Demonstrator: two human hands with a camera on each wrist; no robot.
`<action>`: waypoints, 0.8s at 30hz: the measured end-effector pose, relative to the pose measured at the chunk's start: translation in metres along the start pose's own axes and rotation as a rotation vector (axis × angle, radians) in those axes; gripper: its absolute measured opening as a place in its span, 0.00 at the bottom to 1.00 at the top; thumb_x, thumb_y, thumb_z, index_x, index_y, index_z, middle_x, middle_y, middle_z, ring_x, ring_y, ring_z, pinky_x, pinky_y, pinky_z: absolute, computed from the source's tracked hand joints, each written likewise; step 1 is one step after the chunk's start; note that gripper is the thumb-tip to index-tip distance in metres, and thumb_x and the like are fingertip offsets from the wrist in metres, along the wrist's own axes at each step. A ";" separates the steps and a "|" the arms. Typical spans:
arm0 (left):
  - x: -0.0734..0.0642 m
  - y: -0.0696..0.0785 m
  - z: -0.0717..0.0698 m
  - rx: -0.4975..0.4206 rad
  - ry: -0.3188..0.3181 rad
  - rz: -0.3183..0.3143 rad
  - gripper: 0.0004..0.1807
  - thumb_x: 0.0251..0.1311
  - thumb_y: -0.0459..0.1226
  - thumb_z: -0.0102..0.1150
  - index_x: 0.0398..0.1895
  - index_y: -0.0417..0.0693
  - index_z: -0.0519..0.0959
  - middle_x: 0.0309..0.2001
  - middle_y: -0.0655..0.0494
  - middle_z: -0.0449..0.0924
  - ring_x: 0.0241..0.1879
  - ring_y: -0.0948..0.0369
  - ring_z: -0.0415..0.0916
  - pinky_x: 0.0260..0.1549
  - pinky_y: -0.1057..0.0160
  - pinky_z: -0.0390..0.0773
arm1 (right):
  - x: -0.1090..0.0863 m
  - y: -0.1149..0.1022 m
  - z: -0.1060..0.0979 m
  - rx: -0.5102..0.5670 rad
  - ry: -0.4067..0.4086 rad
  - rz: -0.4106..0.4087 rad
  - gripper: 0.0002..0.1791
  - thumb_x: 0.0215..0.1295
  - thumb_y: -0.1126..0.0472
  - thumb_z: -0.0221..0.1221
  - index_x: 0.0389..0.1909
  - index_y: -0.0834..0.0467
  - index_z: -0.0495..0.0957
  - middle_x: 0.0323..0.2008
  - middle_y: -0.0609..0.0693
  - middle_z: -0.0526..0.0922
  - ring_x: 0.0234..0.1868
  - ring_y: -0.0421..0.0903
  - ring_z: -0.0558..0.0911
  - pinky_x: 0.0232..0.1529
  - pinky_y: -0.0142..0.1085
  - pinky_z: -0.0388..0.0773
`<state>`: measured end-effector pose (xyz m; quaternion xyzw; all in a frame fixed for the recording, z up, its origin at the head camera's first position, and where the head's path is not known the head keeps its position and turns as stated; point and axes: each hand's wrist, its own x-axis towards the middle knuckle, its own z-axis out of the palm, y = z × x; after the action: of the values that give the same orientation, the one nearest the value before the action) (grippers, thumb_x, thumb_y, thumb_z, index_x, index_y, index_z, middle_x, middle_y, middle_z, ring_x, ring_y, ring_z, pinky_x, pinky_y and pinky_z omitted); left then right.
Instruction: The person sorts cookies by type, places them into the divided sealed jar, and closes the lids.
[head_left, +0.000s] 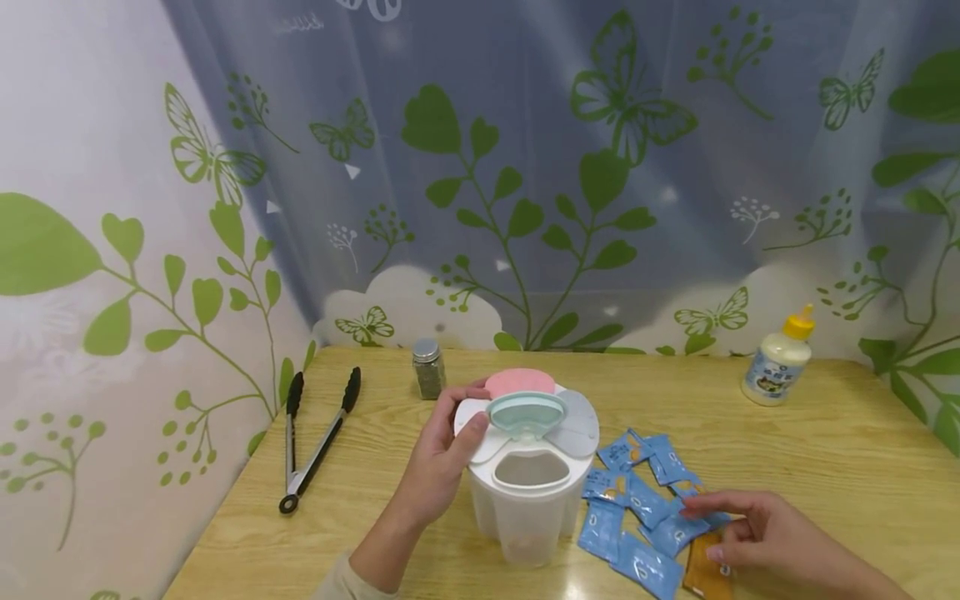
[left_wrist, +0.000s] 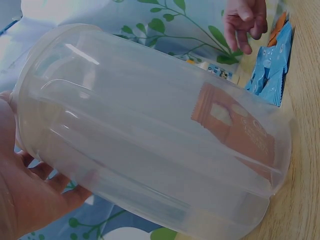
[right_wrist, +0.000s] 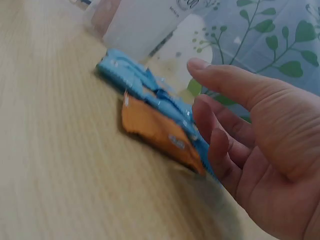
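A translucent canister (head_left: 528, 521) with a white sectioned lid (head_left: 480, 450) stands on the table. One lid flap (head_left: 528, 412), pale green, is raised above an opening. My left hand (head_left: 442, 454) grips the lid's left side, thumb on top, fingers round the side. Through the canister wall in the left wrist view, a brown-orange packet (left_wrist: 237, 127) shows near the bottom. My right hand (head_left: 772, 537) hovers over the packets with thumb and fingers apart, nothing between them. Below it lie an orange packet (right_wrist: 155, 127) and several blue packets (head_left: 647, 500), partly overlapping.
Black-tipped metal tongs (head_left: 318, 454) lie spread at the left of the wooden table (head_left: 247, 533). A small glass jar (head_left: 429, 371) with a metal cap stands behind the canister. At the back right is a yellow-capped bottle (head_left: 777, 362). A patterned curtain (head_left: 517, 167) hangs behind.
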<state>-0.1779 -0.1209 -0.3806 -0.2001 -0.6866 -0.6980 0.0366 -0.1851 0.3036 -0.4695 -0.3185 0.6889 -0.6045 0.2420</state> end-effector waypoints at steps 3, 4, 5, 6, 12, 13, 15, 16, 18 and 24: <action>0.001 0.001 0.000 0.001 0.002 -0.001 0.17 0.76 0.38 0.47 0.61 0.39 0.64 0.74 0.45 0.59 0.75 0.48 0.57 0.63 0.68 0.71 | -0.005 0.006 -0.001 -0.035 0.006 0.039 0.25 0.68 0.74 0.56 0.66 0.67 0.69 0.59 0.39 0.82 0.30 0.35 0.81 0.30 0.33 0.81; 0.001 0.001 0.000 0.000 0.004 -0.003 0.17 0.76 0.38 0.47 0.61 0.39 0.64 0.74 0.45 0.59 0.75 0.48 0.57 0.63 0.68 0.71 | -0.006 0.007 -0.001 -0.061 0.013 0.043 0.24 0.68 0.73 0.56 0.66 0.66 0.70 0.58 0.39 0.82 0.29 0.36 0.81 0.29 0.33 0.80; 0.001 0.001 0.000 -0.001 0.006 -0.006 0.17 0.76 0.38 0.47 0.61 0.40 0.65 0.74 0.45 0.60 0.75 0.49 0.57 0.63 0.67 0.71 | -0.007 0.009 0.000 -0.084 0.021 0.044 0.24 0.68 0.72 0.57 0.65 0.65 0.71 0.58 0.38 0.82 0.29 0.38 0.81 0.28 0.34 0.80; 0.001 0.001 0.000 -0.001 0.008 -0.009 0.17 0.76 0.38 0.47 0.61 0.40 0.65 0.74 0.45 0.60 0.75 0.48 0.57 0.63 0.67 0.71 | -0.008 0.011 0.001 -0.109 0.029 0.042 0.24 0.69 0.72 0.57 0.65 0.64 0.71 0.58 0.37 0.82 0.29 0.39 0.81 0.28 0.35 0.80; 0.000 0.001 0.001 0.001 0.005 -0.016 0.17 0.76 0.38 0.47 0.61 0.39 0.65 0.74 0.45 0.59 0.75 0.48 0.57 0.62 0.66 0.72 | -0.012 0.019 0.006 -0.286 0.103 -0.037 0.24 0.64 0.71 0.62 0.61 0.59 0.76 0.55 0.33 0.79 0.23 0.43 0.77 0.23 0.34 0.76; 0.001 0.001 0.001 0.002 0.004 -0.014 0.17 0.76 0.38 0.47 0.61 0.39 0.65 0.74 0.45 0.59 0.75 0.48 0.58 0.63 0.66 0.72 | -0.013 0.020 0.006 -0.316 0.118 -0.046 0.24 0.63 0.70 0.63 0.61 0.59 0.76 0.55 0.33 0.78 0.23 0.43 0.76 0.22 0.33 0.76; 0.001 0.000 0.001 0.004 0.009 -0.008 0.17 0.76 0.38 0.47 0.61 0.39 0.65 0.74 0.45 0.60 0.74 0.48 0.58 0.62 0.67 0.72 | -0.013 0.020 0.006 -0.369 0.141 -0.050 0.24 0.62 0.69 0.65 0.61 0.58 0.77 0.54 0.33 0.77 0.22 0.42 0.74 0.22 0.32 0.74; 0.001 -0.001 0.001 0.007 0.010 -0.003 0.17 0.76 0.37 0.47 0.61 0.39 0.65 0.74 0.44 0.60 0.74 0.47 0.58 0.63 0.67 0.72 | -0.014 0.020 0.006 -0.384 0.147 -0.046 0.25 0.62 0.69 0.65 0.61 0.57 0.76 0.54 0.32 0.77 0.22 0.41 0.74 0.22 0.32 0.73; 0.002 -0.001 0.001 0.013 0.014 0.006 0.17 0.75 0.37 0.47 0.61 0.38 0.65 0.74 0.43 0.60 0.74 0.46 0.59 0.62 0.68 0.72 | -0.015 0.019 0.006 -0.404 0.149 -0.042 0.27 0.61 0.69 0.66 0.62 0.57 0.76 0.53 0.33 0.77 0.21 0.40 0.74 0.21 0.31 0.72; 0.000 -0.002 0.001 0.019 0.018 0.005 0.17 0.75 0.36 0.48 0.60 0.37 0.66 0.74 0.41 0.60 0.73 0.44 0.59 0.61 0.68 0.73 | -0.017 0.021 0.009 -0.439 0.124 -0.071 0.30 0.58 0.69 0.68 0.63 0.59 0.75 0.52 0.41 0.75 0.36 0.32 0.75 0.33 0.24 0.74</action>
<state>-0.1783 -0.1198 -0.3821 -0.1954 -0.6925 -0.6929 0.0463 -0.1700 0.3107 -0.4926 -0.3500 0.8058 -0.4666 0.1027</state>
